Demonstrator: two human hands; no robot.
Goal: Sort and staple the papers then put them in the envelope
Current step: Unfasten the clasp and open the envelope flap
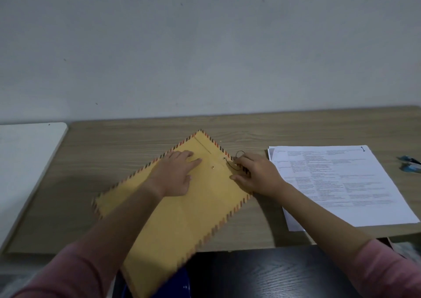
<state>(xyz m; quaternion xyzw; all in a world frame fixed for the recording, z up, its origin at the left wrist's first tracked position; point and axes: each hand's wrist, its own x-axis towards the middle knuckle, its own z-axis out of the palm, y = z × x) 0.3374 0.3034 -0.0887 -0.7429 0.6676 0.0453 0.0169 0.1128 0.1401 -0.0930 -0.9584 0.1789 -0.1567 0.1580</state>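
The yellow-brown paper envelope with striped edges [177, 204] lies slantwise on the wooden desk [114, 142]. The left hand [175, 175] presses it flat, fingers straight; the right hand [255, 173] pinches its black closure string [231, 164]. The stapled white printed papers [341, 183] lie beside.

Your view is dim and flat, with soft shadows on the worktop [250, 126] beside your arms. Edges bend and blur slightly.

A wood-grain desk [250, 124] stood against a plain pale wall [205, 47]. A white board [25, 161] lay at its left end, and a dark surface [273, 275] sat below its near edge.
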